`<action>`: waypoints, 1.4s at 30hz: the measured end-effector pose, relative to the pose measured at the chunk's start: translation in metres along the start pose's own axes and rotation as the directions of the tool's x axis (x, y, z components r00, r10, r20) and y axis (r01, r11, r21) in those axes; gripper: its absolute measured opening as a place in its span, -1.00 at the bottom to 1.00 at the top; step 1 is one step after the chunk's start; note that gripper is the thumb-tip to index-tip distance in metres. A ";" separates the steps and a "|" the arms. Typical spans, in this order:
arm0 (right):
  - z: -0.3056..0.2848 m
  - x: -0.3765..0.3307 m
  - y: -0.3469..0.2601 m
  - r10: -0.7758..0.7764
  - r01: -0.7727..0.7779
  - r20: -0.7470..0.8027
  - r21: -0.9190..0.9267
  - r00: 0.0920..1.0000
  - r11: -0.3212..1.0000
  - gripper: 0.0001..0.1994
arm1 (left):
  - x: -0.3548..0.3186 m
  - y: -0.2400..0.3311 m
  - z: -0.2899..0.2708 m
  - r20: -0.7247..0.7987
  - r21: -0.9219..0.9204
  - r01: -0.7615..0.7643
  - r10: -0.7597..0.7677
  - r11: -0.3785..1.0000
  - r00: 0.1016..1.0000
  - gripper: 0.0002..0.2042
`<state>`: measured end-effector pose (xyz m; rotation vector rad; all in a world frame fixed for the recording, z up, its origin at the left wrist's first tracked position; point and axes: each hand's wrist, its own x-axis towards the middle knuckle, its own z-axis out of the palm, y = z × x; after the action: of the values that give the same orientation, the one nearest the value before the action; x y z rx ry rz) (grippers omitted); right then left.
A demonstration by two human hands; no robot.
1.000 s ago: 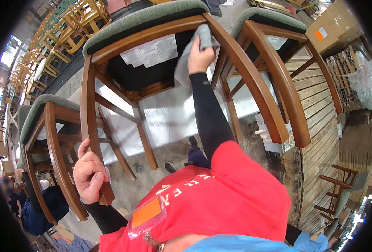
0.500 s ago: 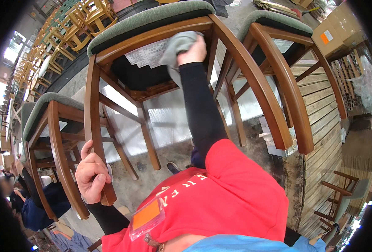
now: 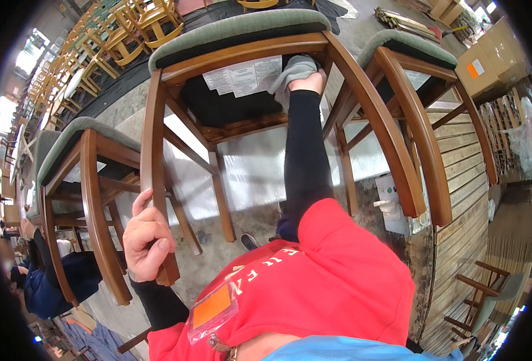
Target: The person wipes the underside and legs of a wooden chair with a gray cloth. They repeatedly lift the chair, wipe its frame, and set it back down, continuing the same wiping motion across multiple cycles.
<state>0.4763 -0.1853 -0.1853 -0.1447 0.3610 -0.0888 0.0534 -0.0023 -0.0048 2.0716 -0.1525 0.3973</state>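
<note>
A wooden chair (image 3: 248, 47) with a grey-green padded seat stands tipped before me, its black underside and white paper labels (image 3: 242, 78) facing me. My left hand (image 3: 149, 240) is curled round the lower part of its left leg (image 3: 153, 132), index finger pointing up along the wood. Under the seat, by the inner right corner of the frame, my right hand (image 3: 309, 83) is closed on a crumpled grey cloth (image 3: 291, 72). The cloth hides the labels' right edge and part of the frame.
Similar chairs stand close on the left (image 3: 88, 180) and right (image 3: 392, 90). A slatted wooden platform (image 3: 458, 198) and a cardboard box (image 3: 494, 54) lie to the right. Another person (image 3: 61, 277) is at the far left. Many pale wooden chairs (image 3: 116, 36) fill the back left.
My right hand and the cloth have shifted slightly right toward the frame corner, showing more of the labels. My left hand keeps its hold on the leg. The whole view has shifted a little.
</note>
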 end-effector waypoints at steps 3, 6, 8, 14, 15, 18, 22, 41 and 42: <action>-0.003 0.004 -0.012 0.048 -0.048 0.092 -0.009 0.995 0.999 -0.56 | 0.001 -0.006 -0.004 0.034 -0.012 -0.008 0.008 1.000 0.999 -0.87; 0.010 -0.012 -0.001 0.168 -0.147 0.145 -0.144 0.975 0.979 -0.62 | 0.000 -0.006 -0.006 0.025 0.003 -0.014 0.014 1.000 1.000 -0.89; 0.005 -0.014 -0.002 0.225 -0.207 0.100 -0.165 0.969 0.964 -0.65 | -0.001 -0.006 -0.005 0.016 0.012 -0.021 0.021 1.000 1.000 -0.86; -0.056 0.005 0.005 -0.003 -0.022 -0.108 -0.229 0.994 0.973 -0.67 | -0.003 -0.001 -0.004 0.026 0.078 0.030 -0.032 0.997 0.999 -0.80; -0.074 0.007 0.011 -0.125 0.064 -0.225 -0.263 0.966 0.963 -0.66 | -0.003 -0.001 -0.003 0.024 0.079 0.040 -0.042 0.996 0.999 -0.80; -0.138 0.029 -0.020 0.117 -0.120 -0.155 -0.015 0.981 0.993 -0.62 | 0.001 -0.007 -0.004 0.065 0.007 0.005 -0.006 1.000 0.998 -0.80; -0.097 0.029 -0.025 0.048 -0.034 0.054 -0.227 0.997 0.973 -0.59 | 0.000 -0.006 -0.003 0.044 0.016 -0.007 0.006 1.000 0.999 -0.79; -0.057 0.001 -0.031 0.224 -0.112 0.251 -0.394 0.942 0.912 -0.56 | -0.009 -0.006 -0.007 0.040 0.060 -0.001 -0.002 0.998 0.999 -0.86; -0.053 -0.009 -0.030 0.248 -0.119 0.265 -0.422 0.932 0.899 -0.56 | -0.010 -0.007 -0.005 0.030 0.063 0.009 -0.011 0.998 0.999 -0.86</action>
<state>0.4472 -0.2205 -0.2271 -0.5241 0.0672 0.2003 0.0449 0.0054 -0.0115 2.1407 -0.1494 0.3689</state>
